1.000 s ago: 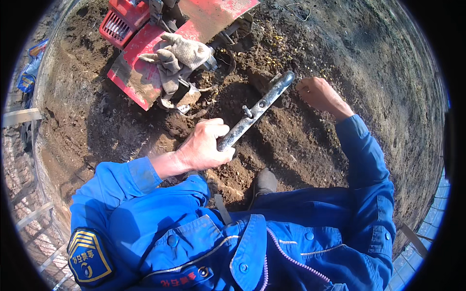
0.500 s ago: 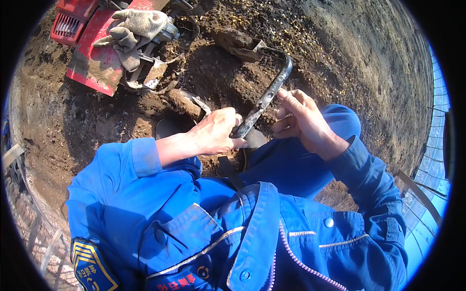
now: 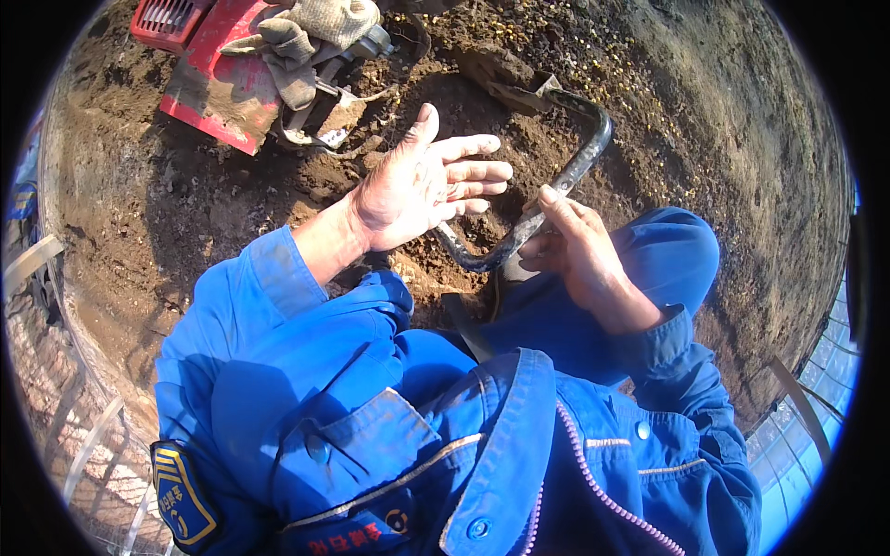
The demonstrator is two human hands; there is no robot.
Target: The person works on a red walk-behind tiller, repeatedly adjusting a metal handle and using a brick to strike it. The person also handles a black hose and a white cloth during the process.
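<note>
My left hand (image 3: pixel 422 185) is open, palm up with the fingers spread, and holds nothing. It is held beside a bent black metal bar (image 3: pixel 582 157) smeared with soil. My right hand (image 3: pixel 589 255) grips this bar, the thumb on top and the other fingers partly hidden beneath it. From the grip the bar runs away from me to a bend, where it meets a soil-caked flat metal piece (image 3: pixel 519 91) on the ground. Its near end curves round to the left, close under my left hand.
A red machine (image 3: pixel 218 102) with a vented cover lies on the soil at the far left. Dirty beige work gloves (image 3: pixel 306 42) rest on it. Loose brown soil (image 3: pixel 250 199) surrounds my bent knees, and blue mesh sheeting (image 3: pixel 820 371) borders the right.
My left hand has let go of the bar, turned palm up and opened. The right hand has taken a fuller grip on the bar. The whole view has shifted a little.
</note>
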